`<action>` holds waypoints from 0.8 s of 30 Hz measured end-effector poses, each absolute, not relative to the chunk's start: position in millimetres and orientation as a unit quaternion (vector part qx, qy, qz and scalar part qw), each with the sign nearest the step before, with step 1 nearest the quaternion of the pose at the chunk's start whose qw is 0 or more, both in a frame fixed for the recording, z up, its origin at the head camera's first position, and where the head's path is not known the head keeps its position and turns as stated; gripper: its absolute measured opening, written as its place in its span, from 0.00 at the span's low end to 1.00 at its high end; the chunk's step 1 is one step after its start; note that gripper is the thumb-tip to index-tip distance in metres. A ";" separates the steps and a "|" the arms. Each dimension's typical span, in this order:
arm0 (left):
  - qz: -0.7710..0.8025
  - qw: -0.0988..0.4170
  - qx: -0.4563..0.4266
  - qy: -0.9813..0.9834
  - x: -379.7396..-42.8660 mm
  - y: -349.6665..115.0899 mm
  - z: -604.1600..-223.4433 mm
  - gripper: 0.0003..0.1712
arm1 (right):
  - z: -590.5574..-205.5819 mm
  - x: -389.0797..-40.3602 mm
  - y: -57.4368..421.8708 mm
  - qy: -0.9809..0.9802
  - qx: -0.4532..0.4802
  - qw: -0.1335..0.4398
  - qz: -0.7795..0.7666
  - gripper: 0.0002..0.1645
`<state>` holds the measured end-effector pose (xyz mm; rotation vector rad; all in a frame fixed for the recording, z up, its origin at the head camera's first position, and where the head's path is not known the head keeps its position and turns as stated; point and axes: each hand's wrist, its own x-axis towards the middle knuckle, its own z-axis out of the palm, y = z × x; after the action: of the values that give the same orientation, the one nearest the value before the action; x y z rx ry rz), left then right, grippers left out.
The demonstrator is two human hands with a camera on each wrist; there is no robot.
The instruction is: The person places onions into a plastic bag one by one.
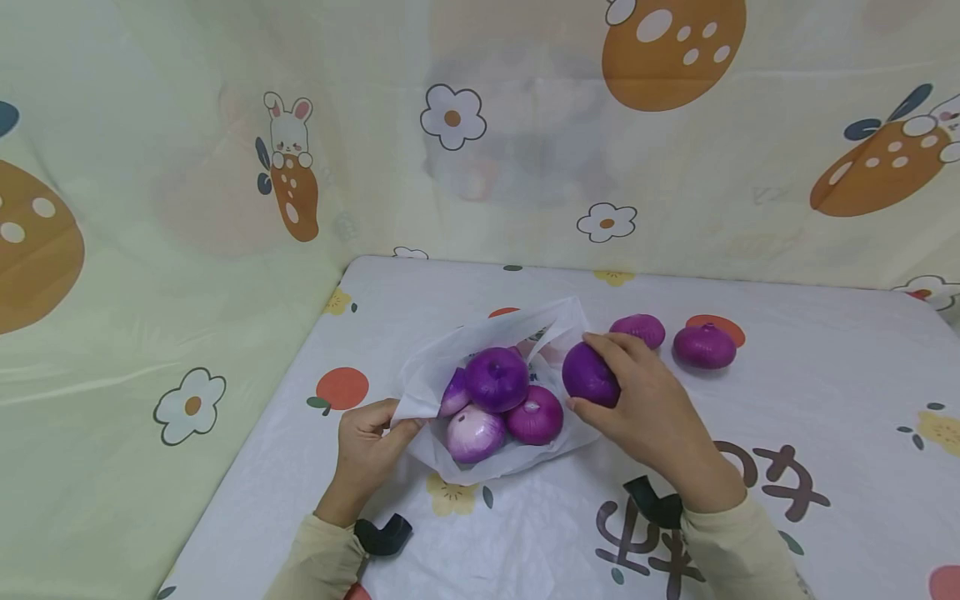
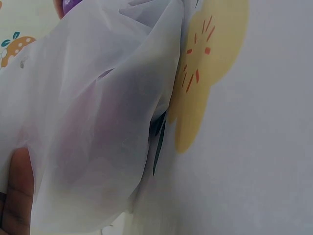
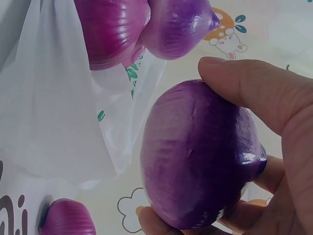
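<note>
My left hand (image 1: 369, 446) pinches the left edge of a white plastic bag (image 1: 438, 354), whose mouth gapes toward me. Several onions lie in the bag, among them a dark purple onion (image 1: 497, 379) on top and a paler onion (image 1: 476, 434) in front. My right hand (image 1: 648, 404) grips another purple onion (image 3: 195, 156) between thumb and fingers, at the right rim of the bag. From the left wrist view the bag's side (image 2: 98, 137) covers most of what is inside, with one finger (image 2: 18, 191) showing at its edge.
Two more purple onions, a nearer-left onion (image 1: 637, 330) and a right-hand onion (image 1: 705, 346), sit on the table behind my right hand. A white printed cloth (image 1: 825, 400) covers the table. Patterned curtains (image 1: 525, 167) rise at the back and left.
</note>
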<state>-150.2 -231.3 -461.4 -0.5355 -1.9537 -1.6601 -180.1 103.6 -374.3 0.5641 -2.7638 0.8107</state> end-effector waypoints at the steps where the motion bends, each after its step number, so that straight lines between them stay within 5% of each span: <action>1: -0.612 0.258 -0.197 -0.722 -150.1 -231.2 -461.3 0.08 | -374.5 -179.9 103.0 -0.936 0.192 0.103 0.275 0.47; 24: -0.607 0.261 -0.201 -0.723 -150.9 -231.2 -462.4 0.09 | -370.2 -171.9 91.8 -0.934 0.210 0.097 0.272 0.47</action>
<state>-150.9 -231.2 -462.4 -0.5449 -1.9573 -1.6431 -171.9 91.8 -370.2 0.6217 -2.7654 0.8042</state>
